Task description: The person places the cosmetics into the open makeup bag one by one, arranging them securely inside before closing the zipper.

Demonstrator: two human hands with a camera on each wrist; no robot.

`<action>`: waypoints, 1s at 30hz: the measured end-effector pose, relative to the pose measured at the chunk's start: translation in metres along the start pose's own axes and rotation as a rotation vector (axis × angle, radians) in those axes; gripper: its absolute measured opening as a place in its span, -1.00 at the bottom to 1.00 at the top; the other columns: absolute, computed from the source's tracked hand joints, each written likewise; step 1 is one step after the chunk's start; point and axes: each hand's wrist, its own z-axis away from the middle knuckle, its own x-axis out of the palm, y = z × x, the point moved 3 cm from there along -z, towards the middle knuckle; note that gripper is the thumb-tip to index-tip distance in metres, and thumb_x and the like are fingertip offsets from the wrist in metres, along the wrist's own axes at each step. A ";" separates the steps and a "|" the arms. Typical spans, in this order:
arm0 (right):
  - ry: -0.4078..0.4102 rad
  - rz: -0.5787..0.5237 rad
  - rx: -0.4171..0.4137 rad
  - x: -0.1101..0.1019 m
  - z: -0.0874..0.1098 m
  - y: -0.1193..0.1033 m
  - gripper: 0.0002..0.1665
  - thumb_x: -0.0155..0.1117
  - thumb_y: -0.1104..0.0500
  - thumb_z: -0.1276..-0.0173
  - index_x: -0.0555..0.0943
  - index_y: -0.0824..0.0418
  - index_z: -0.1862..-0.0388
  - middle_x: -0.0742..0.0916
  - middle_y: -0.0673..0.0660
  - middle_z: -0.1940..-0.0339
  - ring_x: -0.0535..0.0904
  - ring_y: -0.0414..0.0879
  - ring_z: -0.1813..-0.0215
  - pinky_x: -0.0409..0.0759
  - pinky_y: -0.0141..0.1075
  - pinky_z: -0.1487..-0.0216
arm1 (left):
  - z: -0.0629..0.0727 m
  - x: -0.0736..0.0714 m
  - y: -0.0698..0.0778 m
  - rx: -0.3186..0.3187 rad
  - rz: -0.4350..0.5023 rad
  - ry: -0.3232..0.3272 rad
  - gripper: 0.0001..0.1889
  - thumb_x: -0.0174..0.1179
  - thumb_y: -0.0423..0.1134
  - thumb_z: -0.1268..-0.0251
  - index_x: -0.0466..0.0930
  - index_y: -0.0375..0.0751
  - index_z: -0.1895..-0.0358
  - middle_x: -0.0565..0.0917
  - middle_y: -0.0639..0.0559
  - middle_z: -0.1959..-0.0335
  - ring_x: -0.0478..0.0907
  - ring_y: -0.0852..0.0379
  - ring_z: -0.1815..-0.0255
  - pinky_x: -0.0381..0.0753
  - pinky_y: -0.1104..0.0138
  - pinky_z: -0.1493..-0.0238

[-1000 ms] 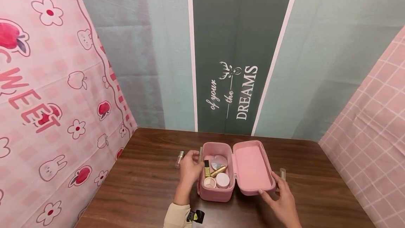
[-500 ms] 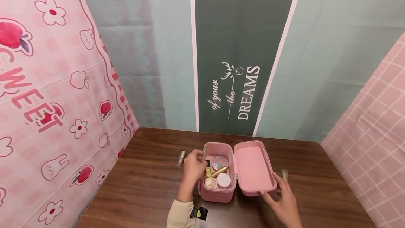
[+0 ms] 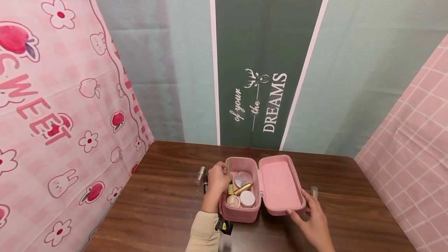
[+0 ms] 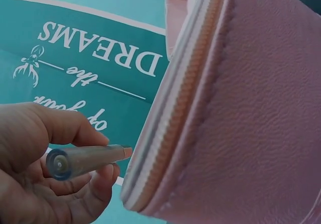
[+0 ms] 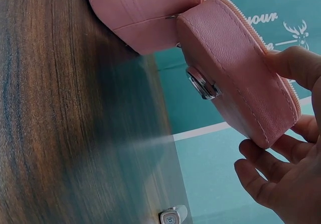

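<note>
A pink zippered cosmetic case (image 3: 241,216) stands on the table with its lid (image 3: 280,186) folded out to the right. My left hand (image 3: 217,180) is at the case's left rim, pinching a slim translucent cosmetic tube (image 4: 83,161) between thumb and fingers. In the left wrist view the tube's pinkish end points at the zipper edge. My right hand (image 3: 315,221) grips the lid's near right corner, thumb on the rim. Inside the case lie a gold lipstick (image 3: 243,188), a gold bottle (image 3: 230,189), a round compact (image 3: 243,179), a white-lidded jar (image 3: 247,199) and a three-section pan (image 3: 233,201).
Left of the case, a clear-and-silver tube (image 3: 200,176) and a dark slender item (image 3: 205,184) lie on the brown wooden table (image 3: 157,205). Beyond my right hand stands a small clear-topped item (image 3: 314,192). Printed cloths hang at the back and both sides.
My left hand has moved right, bringing the tube over the case's left rim. The dark slender item has come into view behind it. My right hand keeps its hold on the lid.
</note>
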 end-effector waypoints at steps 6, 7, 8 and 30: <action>-0.010 0.009 0.008 0.000 0.001 0.001 -0.09 0.58 0.25 0.15 0.38 0.36 -0.22 0.56 0.25 0.12 0.50 -0.12 0.24 0.56 -0.20 0.32 | -0.005 0.002 0.001 0.011 -0.030 0.003 -0.80 0.30 -0.44 0.07 0.55 -0.33 0.31 0.55 -0.05 0.53 0.48 0.03 0.47 0.47 0.18 0.47; -0.009 0.011 0.009 0.000 0.001 0.001 -0.09 0.58 0.25 0.16 0.38 0.36 -0.22 0.56 0.25 0.11 0.50 -0.11 0.24 0.56 -0.20 0.32 | -0.006 0.002 0.001 0.013 -0.033 0.003 -0.80 0.30 -0.43 0.06 0.55 -0.33 0.30 0.56 -0.05 0.53 0.48 0.03 0.48 0.47 0.18 0.48; -0.007 0.009 0.007 0.000 0.001 0.001 -0.09 0.58 0.26 0.16 0.39 0.36 -0.22 0.57 0.25 0.11 0.50 -0.12 0.23 0.55 -0.26 0.32 | -0.007 0.002 0.002 0.013 -0.036 0.002 -0.80 0.31 -0.43 0.07 0.55 -0.32 0.31 0.56 -0.05 0.53 0.48 0.04 0.49 0.47 0.19 0.48; -0.028 0.013 0.036 0.001 0.000 0.003 -0.09 0.57 0.24 0.14 0.37 0.36 -0.23 0.55 0.22 0.08 0.50 -0.06 0.22 0.57 -0.15 0.29 | -0.014 0.015 0.010 0.003 -0.089 -0.017 -0.74 0.37 -0.40 0.14 0.54 -0.35 0.31 0.54 -0.09 0.50 0.52 -0.07 0.42 0.52 0.13 0.41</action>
